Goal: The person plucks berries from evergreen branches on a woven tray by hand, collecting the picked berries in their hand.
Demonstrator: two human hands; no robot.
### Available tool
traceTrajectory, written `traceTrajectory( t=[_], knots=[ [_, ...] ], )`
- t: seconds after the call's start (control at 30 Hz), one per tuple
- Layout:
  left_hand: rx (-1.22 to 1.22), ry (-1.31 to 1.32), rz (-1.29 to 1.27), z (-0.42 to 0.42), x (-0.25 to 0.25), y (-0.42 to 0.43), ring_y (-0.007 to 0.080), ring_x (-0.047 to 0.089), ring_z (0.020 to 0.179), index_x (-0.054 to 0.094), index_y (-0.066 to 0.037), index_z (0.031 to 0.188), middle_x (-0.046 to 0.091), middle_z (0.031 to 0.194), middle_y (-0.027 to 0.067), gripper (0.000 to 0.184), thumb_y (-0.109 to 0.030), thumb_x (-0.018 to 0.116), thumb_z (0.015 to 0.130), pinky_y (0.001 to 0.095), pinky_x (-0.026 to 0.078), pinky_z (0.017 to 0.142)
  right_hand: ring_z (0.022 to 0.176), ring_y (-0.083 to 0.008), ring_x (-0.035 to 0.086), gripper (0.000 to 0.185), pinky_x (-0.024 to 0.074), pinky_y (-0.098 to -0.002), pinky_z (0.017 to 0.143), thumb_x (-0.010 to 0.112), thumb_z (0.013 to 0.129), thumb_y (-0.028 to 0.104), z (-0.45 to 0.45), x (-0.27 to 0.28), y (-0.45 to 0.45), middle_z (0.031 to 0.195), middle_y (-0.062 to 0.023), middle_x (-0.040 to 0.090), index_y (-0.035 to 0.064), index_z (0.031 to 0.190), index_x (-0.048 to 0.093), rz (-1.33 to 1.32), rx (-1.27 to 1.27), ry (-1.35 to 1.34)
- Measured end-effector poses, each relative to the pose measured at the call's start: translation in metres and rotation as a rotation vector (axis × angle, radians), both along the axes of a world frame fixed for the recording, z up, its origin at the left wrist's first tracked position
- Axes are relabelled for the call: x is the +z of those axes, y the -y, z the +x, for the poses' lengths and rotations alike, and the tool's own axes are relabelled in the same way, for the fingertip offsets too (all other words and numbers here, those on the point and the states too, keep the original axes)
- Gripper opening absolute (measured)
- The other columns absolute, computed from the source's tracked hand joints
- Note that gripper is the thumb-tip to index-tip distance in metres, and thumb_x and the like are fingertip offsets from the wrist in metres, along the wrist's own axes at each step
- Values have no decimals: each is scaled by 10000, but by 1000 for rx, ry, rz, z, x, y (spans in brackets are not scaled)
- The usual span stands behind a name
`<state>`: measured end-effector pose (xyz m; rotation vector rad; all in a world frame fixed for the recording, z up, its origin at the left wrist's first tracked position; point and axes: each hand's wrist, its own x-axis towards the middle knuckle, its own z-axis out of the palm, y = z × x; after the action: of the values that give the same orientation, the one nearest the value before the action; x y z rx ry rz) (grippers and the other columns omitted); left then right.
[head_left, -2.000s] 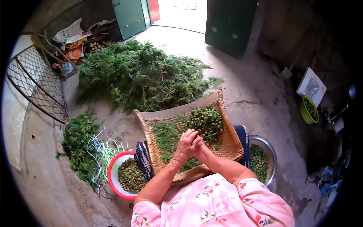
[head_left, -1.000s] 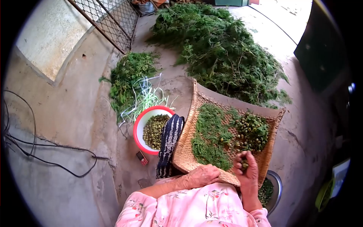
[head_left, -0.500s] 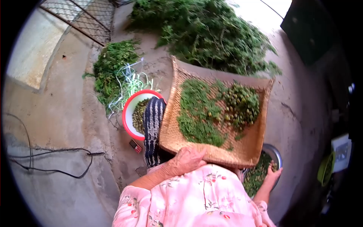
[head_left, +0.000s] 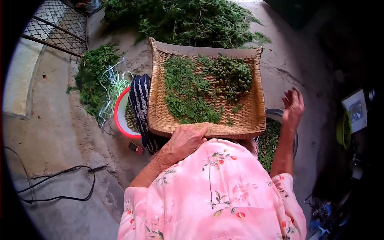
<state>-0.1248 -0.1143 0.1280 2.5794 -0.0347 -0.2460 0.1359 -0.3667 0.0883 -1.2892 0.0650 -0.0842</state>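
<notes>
A woven winnowing basket (head_left: 208, 127) rests on the lap. Feathery green sprigs (head_left: 186, 90) lie on its left side, and a heap of small round green-brown cones (head_left: 232, 76) with leaves is on its right. My left hand (head_left: 187, 141) is closed over the near rim, fingers on the weave. My right hand (head_left: 294, 107) is raised to the right of the basket with its fingers apart, and nothing shows in it. Below it stands a metal basin (head_left: 295, 144), partly covered by the forearm, holding green sprigs and cones (head_left: 269, 146).
Left of the knee is a red-rimmed basin (head_left: 118, 116) of cones. Beyond lie a big pile of green branches (head_left: 188, 20), a smaller pile (head_left: 94, 68) and pale plastic strips (head_left: 113, 86). A phone (head_left: 135, 148) and black cable (head_left: 86, 196) lie on the floor.
My right hand has risen out of the metal basin, and its fingers have spread. My left hand keeps its hold on the basket rim. The view has shifted.
</notes>
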Motion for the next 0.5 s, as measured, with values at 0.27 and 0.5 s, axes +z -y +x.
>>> traceTrajectory(
  t=[0.27, 0.5],
  knots=[
    [19, -13, -157, -5, 3, -2, 357, 582, 749, 508, -31, 912, 574, 774, 184, 205, -233, 491, 881, 442, 458, 612, 711, -143, 596, 250, 485, -282, 626, 569, 841, 160, 3, 11, -136, 829, -80, 620, 31, 1053, 603, -992, 1003, 467],
    [-104, -43, 13, 32, -2, -35, 345, 580, 647, 535, -37, 746, 578, 696, 152, 164, -171, 519, 838, 446, 452, 564, 878, -355, 588, 146, 479, -432, 739, 550, 776, 103, 19, -38, -181, 898, -177, 608, 11, 869, 616, -1401, 1087, 672]
  ],
)
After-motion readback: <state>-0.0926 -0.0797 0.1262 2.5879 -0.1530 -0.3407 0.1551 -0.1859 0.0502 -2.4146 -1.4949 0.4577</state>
